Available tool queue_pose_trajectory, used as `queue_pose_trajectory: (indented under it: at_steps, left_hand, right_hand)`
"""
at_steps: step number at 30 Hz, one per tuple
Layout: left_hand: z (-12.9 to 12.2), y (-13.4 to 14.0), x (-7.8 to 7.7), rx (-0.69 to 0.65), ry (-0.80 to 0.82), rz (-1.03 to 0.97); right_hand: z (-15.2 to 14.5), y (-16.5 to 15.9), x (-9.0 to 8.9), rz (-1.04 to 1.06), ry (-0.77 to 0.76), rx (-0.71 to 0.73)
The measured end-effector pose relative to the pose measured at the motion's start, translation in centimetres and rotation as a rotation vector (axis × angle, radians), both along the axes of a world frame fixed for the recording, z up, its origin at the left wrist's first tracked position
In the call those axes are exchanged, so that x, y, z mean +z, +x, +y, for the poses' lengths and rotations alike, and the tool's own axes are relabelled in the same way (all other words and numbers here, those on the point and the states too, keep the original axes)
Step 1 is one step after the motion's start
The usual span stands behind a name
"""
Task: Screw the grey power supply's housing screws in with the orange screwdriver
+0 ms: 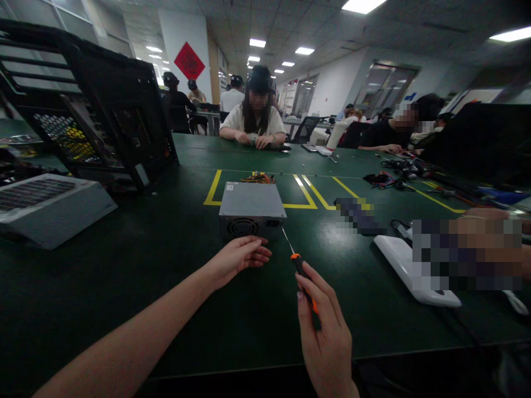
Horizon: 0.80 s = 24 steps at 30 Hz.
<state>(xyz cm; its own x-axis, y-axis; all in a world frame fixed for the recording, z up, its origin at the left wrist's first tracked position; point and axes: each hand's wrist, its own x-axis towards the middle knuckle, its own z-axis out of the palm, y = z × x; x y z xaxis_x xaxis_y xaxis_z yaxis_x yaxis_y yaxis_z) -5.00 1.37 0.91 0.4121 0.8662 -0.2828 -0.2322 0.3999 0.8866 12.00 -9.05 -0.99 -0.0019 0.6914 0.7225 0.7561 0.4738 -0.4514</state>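
Note:
A grey computer power supply (pixel 251 199) sits on the green table, its fan grille and power socket facing me. My right hand (pixel 326 326) is closed on a screwdriver (pixel 305 284) with an orange and black handle. The screwdriver's thin shaft points up and away, its tip at the right edge of the power supply's near face. My left hand (pixel 240 258) lies just in front of that face, below the fan, fingers stretched to the right and holding nothing. Whether it touches the casing I cannot tell. Bunched coloured cables (pixel 259 177) show behind the power supply.
An open black computer case (pixel 136 127) and another grey box (pixel 53 207) stand at left. To the right lie a white device (pixel 409 268), a blurred dark object (pixel 359 215) and cables (pixel 404 168). Another person's blurred hand (pixel 489 243) is far right. A person (pixel 257 116) sits opposite.

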Motion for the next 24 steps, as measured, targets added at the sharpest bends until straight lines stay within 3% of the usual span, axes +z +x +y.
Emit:
queue_pose_trajectory:
  at_steps: [4, 11, 15, 19, 24]
  left_hand:
    - [0.1, 0.0, -0.2, 0.03, 0.152, 0.13]
    - [-0.4, -0.5, 0.1, 0.198, 0.928, 0.636]
    - [-0.4, -1.1, 0.7, 0.328, 1.224, 0.804]
    - [0.0, -1.7, 1.0, 0.452, 1.423, 0.966]
    - [0.6, -2.0, 0.8, 0.439, 1.48, 1.133]
  right_hand:
    - [0.0, 0.0, 0.0, -0.002, -0.063, 0.025]
    - [0.7, 0.2, 0.7, 0.065, -0.044, -0.026]
    - [1.6, 0.4, 1.5, 0.066, 0.026, -0.047]
    - [2.2, 0.4, 2.0, 0.09, 0.047, -0.074]
    - [2.4, 0.0, 1.7, 0.242, 0.084, -0.045]
